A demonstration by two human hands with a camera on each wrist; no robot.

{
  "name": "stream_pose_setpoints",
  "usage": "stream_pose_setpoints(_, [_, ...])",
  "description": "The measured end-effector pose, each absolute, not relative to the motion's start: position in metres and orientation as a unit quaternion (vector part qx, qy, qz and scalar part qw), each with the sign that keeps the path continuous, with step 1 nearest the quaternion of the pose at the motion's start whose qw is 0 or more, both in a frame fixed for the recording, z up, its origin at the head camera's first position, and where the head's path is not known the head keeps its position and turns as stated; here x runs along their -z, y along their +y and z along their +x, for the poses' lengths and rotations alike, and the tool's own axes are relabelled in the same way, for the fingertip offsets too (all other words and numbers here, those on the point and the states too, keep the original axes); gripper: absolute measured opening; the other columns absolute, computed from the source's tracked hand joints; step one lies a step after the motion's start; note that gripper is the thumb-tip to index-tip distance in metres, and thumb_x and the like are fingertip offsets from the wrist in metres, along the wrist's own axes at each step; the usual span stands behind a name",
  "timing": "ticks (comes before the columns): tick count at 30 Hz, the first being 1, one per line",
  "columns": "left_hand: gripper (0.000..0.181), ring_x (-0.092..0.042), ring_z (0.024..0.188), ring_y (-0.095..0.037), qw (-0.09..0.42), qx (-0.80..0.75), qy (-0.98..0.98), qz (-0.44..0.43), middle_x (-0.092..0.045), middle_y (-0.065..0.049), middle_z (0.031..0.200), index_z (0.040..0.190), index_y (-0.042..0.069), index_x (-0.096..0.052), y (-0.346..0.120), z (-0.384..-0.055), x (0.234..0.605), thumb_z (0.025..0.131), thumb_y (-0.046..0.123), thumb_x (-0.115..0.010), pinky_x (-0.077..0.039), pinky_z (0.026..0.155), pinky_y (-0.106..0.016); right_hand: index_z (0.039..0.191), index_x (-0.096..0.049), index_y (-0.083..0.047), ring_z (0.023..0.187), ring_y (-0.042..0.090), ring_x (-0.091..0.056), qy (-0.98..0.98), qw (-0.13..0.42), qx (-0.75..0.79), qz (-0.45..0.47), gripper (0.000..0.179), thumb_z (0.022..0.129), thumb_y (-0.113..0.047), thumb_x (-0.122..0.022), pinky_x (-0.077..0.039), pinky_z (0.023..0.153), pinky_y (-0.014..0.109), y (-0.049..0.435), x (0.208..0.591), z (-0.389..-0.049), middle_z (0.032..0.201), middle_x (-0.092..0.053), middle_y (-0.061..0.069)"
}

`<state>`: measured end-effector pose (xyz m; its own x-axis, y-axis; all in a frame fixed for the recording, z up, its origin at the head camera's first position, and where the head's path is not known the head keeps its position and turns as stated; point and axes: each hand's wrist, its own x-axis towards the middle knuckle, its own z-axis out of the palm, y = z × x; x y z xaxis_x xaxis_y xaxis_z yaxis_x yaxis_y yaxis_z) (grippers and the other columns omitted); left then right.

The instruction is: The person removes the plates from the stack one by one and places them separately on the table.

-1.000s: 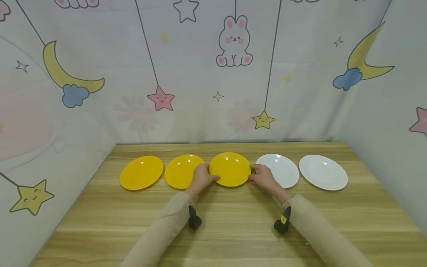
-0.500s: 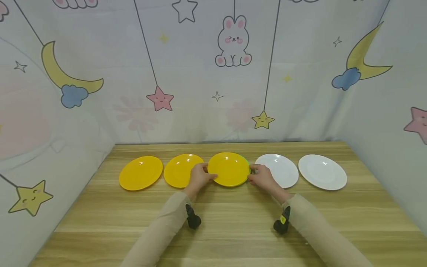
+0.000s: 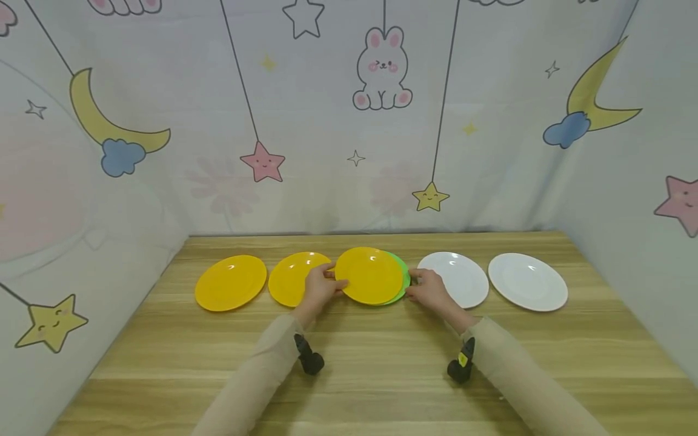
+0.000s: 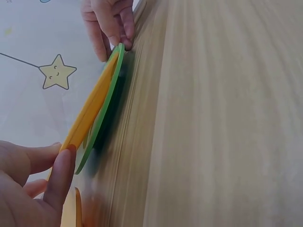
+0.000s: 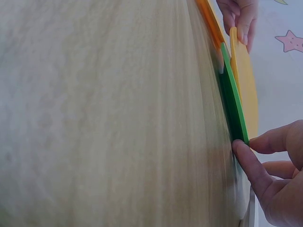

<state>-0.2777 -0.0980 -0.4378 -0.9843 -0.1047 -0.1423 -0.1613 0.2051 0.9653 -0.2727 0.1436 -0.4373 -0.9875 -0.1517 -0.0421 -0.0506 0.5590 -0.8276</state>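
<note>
My left hand (image 3: pixel 319 292) pinches the left rim of a yellow plate (image 3: pixel 368 275), thumb in front and fingers behind. Under that plate lies a green plate (image 3: pixel 404 278), of which only a crescent on the right shows in the head view. The left wrist view has the yellow plate (image 4: pixel 92 106) tilted, its left side lifted away from the green plate (image 4: pixel 106 106). My right hand (image 3: pixel 431 289) is at the green plate's right edge; in the right wrist view thumb and forefinger pinch the rim of the green plate (image 5: pixel 233 101).
Two more yellow plates, one at the far left (image 3: pixel 231 283) and one beside my left hand (image 3: pixel 294 281), lie on the wooden table (image 3: pixel 382 375). To the right are two white plates, a nearer one (image 3: pixel 458 278) and an outer one (image 3: pixel 528 282). A patterned curtain (image 3: pixel 327 121) stands behind.
My left hand has moved the yellow plate leftward, uncovering a green crescent on its right. My right hand has stayed in place at the green plate's edge.
</note>
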Motion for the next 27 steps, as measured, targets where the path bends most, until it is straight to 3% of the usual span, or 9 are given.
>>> stream_pose_setpoints(11, [0.055,-0.057,0.058,-0.008,0.004,-0.649,0.754,-0.097,-0.055,-0.02,0.104,0.128,-0.002,-0.049,-0.112,-0.273,0.434,0.076,-0.003,-0.069,-0.055,0.056,-0.023,0.12,-0.053,0.009,0.061,0.016,-0.065,0.881,0.045,0.467,-0.063,0.047,0.074,0.006,-0.06,-0.054,0.055,0.024,0.142,0.438,-0.272,0.094,-0.063,0.022])
stream_pose_setpoints(19, [0.054,-0.057,0.058,-0.006,0.02,-0.655,0.749,-0.099,-0.052,-0.018,0.107,0.129,0.0,-0.048,-0.128,-0.269,0.428,0.079,-0.001,-0.067,-0.054,0.057,-0.022,0.123,-0.05,0.011,0.062,0.016,-0.065,0.88,0.051,0.468,-0.056,0.051,0.073,0.006,-0.06,-0.054,0.056,0.024,0.142,0.434,-0.271,0.112,-0.057,0.027])
stream_pose_setpoints(27, [0.055,-0.057,0.059,-0.007,0.032,-0.663,0.742,-0.095,-0.049,-0.017,0.108,0.131,0.001,-0.046,-0.141,-0.262,0.427,0.079,-0.002,-0.066,-0.055,0.058,-0.022,0.123,-0.049,0.011,0.063,0.015,-0.065,0.878,0.052,0.474,-0.053,0.052,0.072,0.006,-0.059,-0.055,0.057,0.024,0.141,0.436,-0.273,0.116,-0.054,0.028])
